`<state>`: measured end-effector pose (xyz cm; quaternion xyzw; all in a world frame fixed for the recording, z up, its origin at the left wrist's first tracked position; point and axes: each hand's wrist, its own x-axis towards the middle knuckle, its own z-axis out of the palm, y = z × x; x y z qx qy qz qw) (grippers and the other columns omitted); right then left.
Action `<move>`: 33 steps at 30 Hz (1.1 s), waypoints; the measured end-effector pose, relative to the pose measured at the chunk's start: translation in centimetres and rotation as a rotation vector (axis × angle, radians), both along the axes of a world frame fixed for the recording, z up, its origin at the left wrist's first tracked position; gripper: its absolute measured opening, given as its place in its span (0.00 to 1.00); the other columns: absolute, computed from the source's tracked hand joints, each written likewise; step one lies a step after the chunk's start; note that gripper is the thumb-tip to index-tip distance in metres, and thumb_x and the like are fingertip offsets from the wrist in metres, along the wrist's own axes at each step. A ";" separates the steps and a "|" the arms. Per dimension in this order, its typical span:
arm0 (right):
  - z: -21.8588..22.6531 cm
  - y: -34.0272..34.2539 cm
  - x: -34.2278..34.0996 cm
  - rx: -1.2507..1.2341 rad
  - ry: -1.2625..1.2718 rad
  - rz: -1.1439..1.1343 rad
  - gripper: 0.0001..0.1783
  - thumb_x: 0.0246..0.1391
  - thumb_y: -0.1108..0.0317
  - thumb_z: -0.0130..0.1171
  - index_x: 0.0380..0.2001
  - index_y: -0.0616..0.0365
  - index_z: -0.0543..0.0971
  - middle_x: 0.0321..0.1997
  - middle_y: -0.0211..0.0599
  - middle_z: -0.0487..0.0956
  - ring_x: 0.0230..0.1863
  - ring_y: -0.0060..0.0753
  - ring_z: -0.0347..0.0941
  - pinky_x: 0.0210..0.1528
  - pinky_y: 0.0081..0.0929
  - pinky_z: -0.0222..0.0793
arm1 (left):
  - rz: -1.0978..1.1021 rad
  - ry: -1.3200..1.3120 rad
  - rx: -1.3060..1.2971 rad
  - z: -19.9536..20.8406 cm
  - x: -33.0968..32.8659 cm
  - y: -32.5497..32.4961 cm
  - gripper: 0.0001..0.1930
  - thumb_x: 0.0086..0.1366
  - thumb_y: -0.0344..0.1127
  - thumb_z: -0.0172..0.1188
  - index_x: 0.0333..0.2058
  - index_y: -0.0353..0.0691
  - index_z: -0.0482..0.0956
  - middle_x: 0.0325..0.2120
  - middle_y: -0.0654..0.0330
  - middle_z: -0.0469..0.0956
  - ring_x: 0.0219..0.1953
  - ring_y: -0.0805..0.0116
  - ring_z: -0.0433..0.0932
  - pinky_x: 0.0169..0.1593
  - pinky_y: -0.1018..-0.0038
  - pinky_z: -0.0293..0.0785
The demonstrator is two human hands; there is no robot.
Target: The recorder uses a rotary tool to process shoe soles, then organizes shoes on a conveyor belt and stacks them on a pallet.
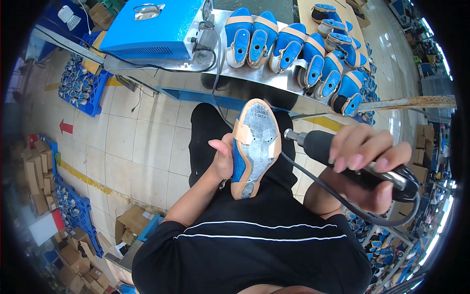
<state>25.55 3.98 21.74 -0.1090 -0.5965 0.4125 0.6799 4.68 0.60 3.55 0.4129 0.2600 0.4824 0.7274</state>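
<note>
My left hand [223, 156] grips a shoe [254, 142] by its side, sole up and toe pointing away from me. Its underside is grey with tan edging, and blue shows along the side. In my right hand [367, 161] is a black corded power screwdriver [318, 146], with the fingers curled round its body. The metal tip [289, 134] points left and stands just right of the shoe's edge, seemingly apart from it. A black cable [342, 198] loops from the tool's rear end, below the right hand, toward the shoe.
Several blue shoes [289, 49] stand soles up along the metal bench edge [264, 73]. Left of them sits a blue machine box [152, 29] with cables. More shoes lie on blue pallets [93, 93] at the left. Cardboard boxes [132, 223] rest on the tiled floor.
</note>
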 end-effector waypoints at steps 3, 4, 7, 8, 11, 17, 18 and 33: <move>0.5 0.0 0.5 0.031 0.007 0.001 0.18 0.61 0.56 0.62 0.42 0.54 0.67 0.36 0.44 0.77 0.26 0.35 0.74 0.30 0.35 0.72 | -0.037 -0.128 -0.019 -0.8 -0.1 -0.3 0.67 0.55 0.90 0.27 0.75 0.33 0.51 0.68 0.49 0.68 0.67 0.61 0.71 0.68 0.61 0.72; 0.7 -0.1 0.4 0.007 -0.017 -0.010 0.17 0.62 0.55 0.61 0.41 0.53 0.68 0.36 0.42 0.76 0.27 0.34 0.73 0.31 0.34 0.70 | -0.043 -0.128 -0.021 -1.0 -0.1 -0.3 0.67 0.55 0.90 0.27 0.75 0.33 0.51 0.68 0.49 0.68 0.67 0.61 0.71 0.68 0.61 0.72; 0.6 0.0 -0.1 -0.050 -0.027 -0.021 0.17 0.62 0.53 0.60 0.39 0.53 0.68 0.35 0.40 0.76 0.27 0.33 0.73 0.32 0.34 0.69 | -0.079 -0.129 -0.008 -1.4 -0.5 -0.4 0.65 0.56 0.89 0.27 0.76 0.36 0.49 0.70 0.51 0.66 0.69 0.61 0.69 0.70 0.60 0.70; 0.5 0.0 -0.1 -0.061 -0.043 -0.014 0.17 0.62 0.53 0.60 0.39 0.53 0.68 0.35 0.40 0.76 0.27 0.33 0.73 0.32 0.35 0.69 | -0.072 -0.119 -0.021 -1.3 -0.5 -0.5 0.65 0.57 0.89 0.27 0.76 0.37 0.49 0.70 0.51 0.66 0.69 0.61 0.69 0.69 0.60 0.70; 0.3 -0.2 -0.2 -0.090 -0.067 -0.009 0.17 0.63 0.53 0.60 0.39 0.53 0.68 0.35 0.41 0.76 0.27 0.33 0.73 0.31 0.35 0.69 | -0.013 -0.091 -0.063 -0.5 0.0 -0.6 0.66 0.55 0.90 0.27 0.73 0.32 0.53 0.66 0.49 0.71 0.65 0.61 0.74 0.66 0.61 0.75; 0.0 -0.2 -0.4 -0.136 -0.049 0.054 0.20 0.62 0.57 0.66 0.42 0.57 0.68 0.37 0.50 0.78 0.31 0.38 0.74 0.36 0.37 0.73 | -0.060 -0.095 -0.024 -0.9 -0.4 -0.5 0.64 0.57 0.89 0.26 0.76 0.38 0.49 0.70 0.52 0.66 0.68 0.61 0.69 0.69 0.60 0.70; 0.1 -0.2 -0.5 -0.135 -0.049 0.054 0.20 0.62 0.57 0.66 0.42 0.57 0.68 0.37 0.50 0.78 0.31 0.38 0.74 0.36 0.37 0.73 | -0.065 -0.091 -0.020 -0.8 -0.4 -0.4 0.64 0.57 0.89 0.26 0.76 0.38 0.49 0.70 0.52 0.66 0.68 0.61 0.69 0.69 0.61 0.69; -1.0 1.4 -1.8 -0.227 -0.119 0.049 0.17 0.61 0.60 0.66 0.39 0.55 0.69 0.32 0.42 0.76 0.27 0.31 0.73 0.31 0.29 0.71 | -0.015 -0.076 -0.067 -0.5 0.0 -0.3 0.69 0.54 0.90 0.29 0.71 0.25 0.55 0.62 0.43 0.75 0.60 0.59 0.80 0.61 0.62 0.80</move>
